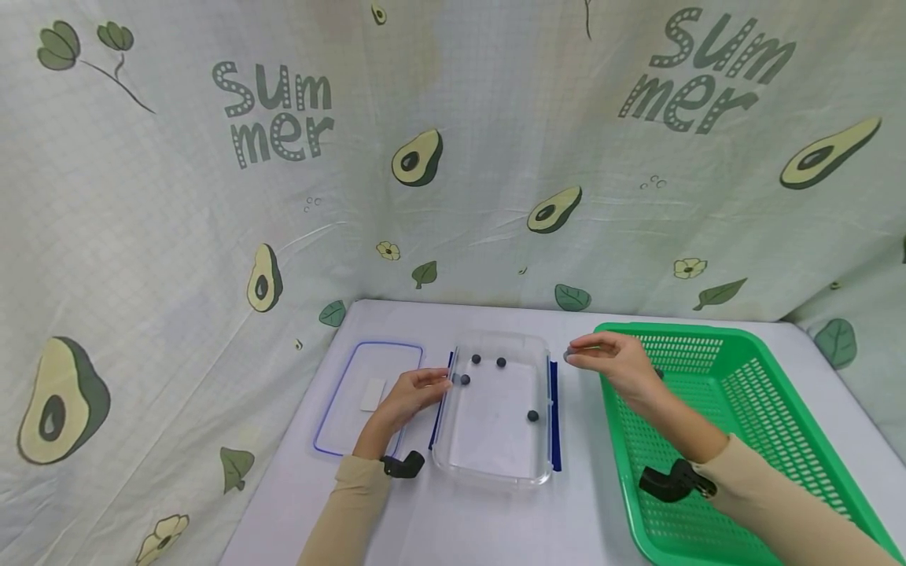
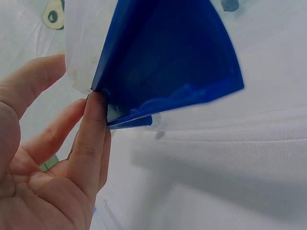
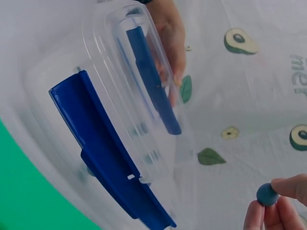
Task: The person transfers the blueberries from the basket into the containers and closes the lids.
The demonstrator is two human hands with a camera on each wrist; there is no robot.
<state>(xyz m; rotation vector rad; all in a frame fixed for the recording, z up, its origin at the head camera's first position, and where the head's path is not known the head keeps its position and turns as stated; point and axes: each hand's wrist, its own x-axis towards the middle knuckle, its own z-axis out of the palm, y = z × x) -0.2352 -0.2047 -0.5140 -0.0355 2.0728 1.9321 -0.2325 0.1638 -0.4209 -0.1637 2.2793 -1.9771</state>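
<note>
From my remote post, I see a person's two bare hands at work over a white surface [image 1: 580, 503]. The right hand [image 1: 619, 365] pinches a small blue ball [image 3: 267, 195] between thumb and fingers, holding it in the air between a clear plastic container [image 1: 488, 440] and a green perforated basket [image 1: 786, 424]. The left hand [image 1: 413, 393] is at the container's left side; its fingers are extended, not curled, and their tips touch the edge of the left blue latch [image 2: 168, 62], which hangs outward. A matching right blue latch [image 1: 555, 417] sticks out along the opposite side.

I count four dark balls [image 1: 533, 416] inside the open container: three toward its far end, one near the right wall. Another dark ball [image 1: 659, 373] shows in the basket, partly hidden by the right wrist. A clear lid [image 1: 350, 385] with a blue edge lies flat to the left of the container, partly behind the left hand, and a white rectangle [image 1: 373, 395] shows within its outline. Behind everything I see a pale cloth [image 1: 212, 220] printed with avocados, leaves and the word "summer"
</note>
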